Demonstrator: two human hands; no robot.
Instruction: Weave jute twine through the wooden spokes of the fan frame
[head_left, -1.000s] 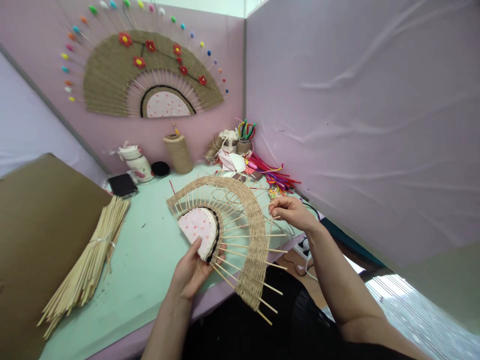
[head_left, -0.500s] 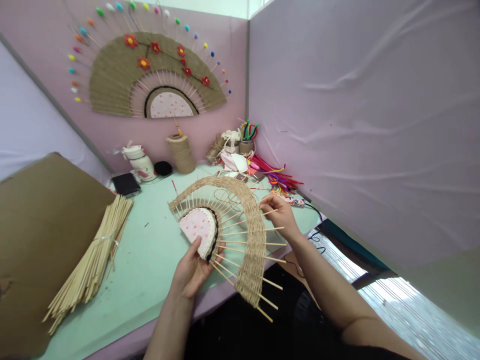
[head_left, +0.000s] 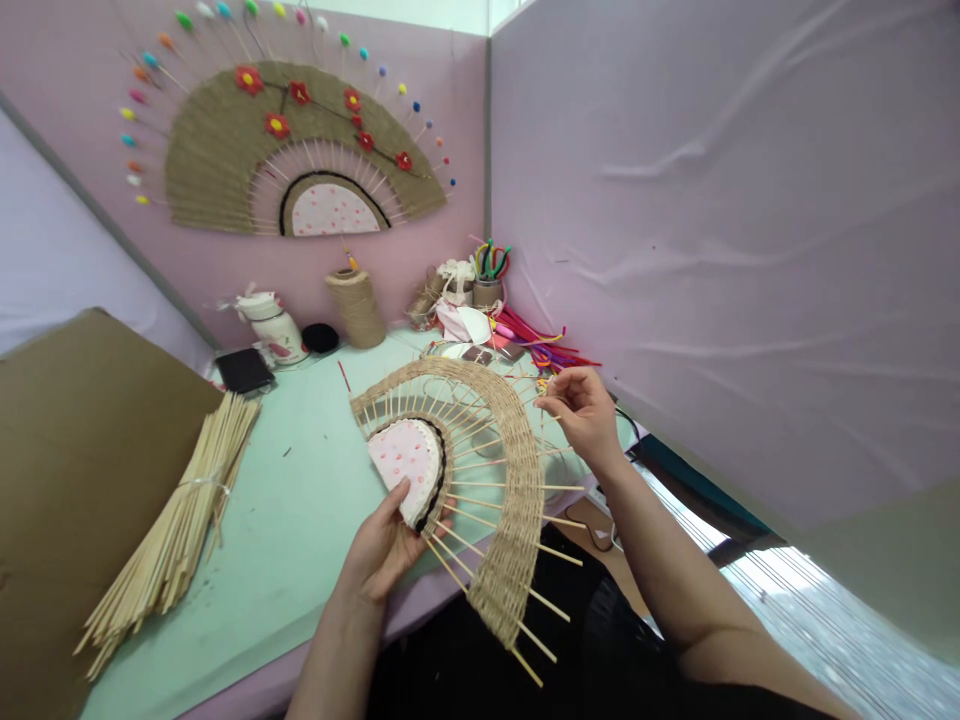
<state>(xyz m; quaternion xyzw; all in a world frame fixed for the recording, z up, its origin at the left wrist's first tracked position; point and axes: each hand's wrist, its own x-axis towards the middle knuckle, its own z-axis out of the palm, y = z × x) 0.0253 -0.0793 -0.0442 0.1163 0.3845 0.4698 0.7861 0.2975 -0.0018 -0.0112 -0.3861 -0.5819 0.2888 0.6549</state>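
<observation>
Head view: left hand (head_left: 382, 545) clamps woven fan (head_left: 519, 480) by hub; right hand (head_left: 589, 415) pinched together at rim.

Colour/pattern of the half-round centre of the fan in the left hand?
The centre piece is pale pink with small red spots, black-edged; head view shows it.

- Hands: 2, left hand (head_left: 386, 545) and right hand (head_left: 585, 410)
- Woven fans: 2, held fan (head_left: 517, 480) and wall fan (head_left: 217, 150)
- Twine spool (head_left: 355, 308): 1
- Stick bundle (head_left: 180, 520): 1
- Cardboard sheet (head_left: 82, 450): 1
- Black case (head_left: 244, 369): 1
</observation>
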